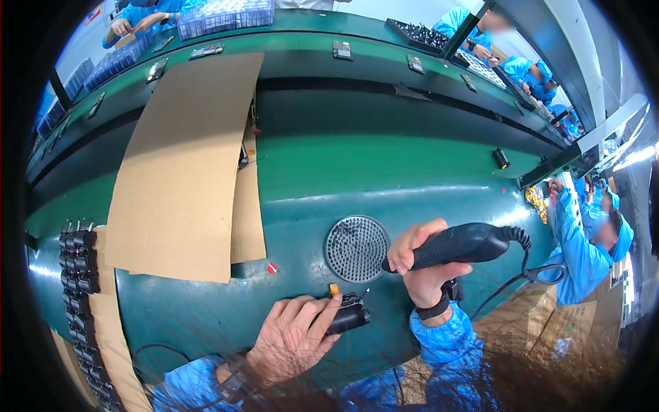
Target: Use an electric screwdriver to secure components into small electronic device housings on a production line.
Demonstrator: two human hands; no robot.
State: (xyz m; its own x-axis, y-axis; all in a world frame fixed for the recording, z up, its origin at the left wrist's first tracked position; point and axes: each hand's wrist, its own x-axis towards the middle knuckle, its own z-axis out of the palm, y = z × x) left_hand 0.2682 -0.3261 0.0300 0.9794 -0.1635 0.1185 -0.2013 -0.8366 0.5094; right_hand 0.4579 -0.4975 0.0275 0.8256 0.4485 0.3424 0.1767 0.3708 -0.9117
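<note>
My left hand [292, 336] rests on the green table at the lower middle, its fingers closed on a small black device part [353, 316]. An orange flex strip [334, 289] sticks up from that part beside my fingertips. My right hand [429, 278] is wrapped round a black electric screwdriver [467, 246], held nearly level with its coiled cord [516, 235] trailing to the right. The screwdriver's front end lies at the right rim of a round grey dish [357, 218], whose face is dotted with many small holes. My right fingers hide the tip.
Large cardboard sheets [182, 165] cover the left of the table. A row of black parts [79, 288] lines the left edge. Beyond, circuit boards [342, 50] lie spaced on a green belt. One black part [501, 158] lies at right. Co-workers in blue [587, 240] sit nearby.
</note>
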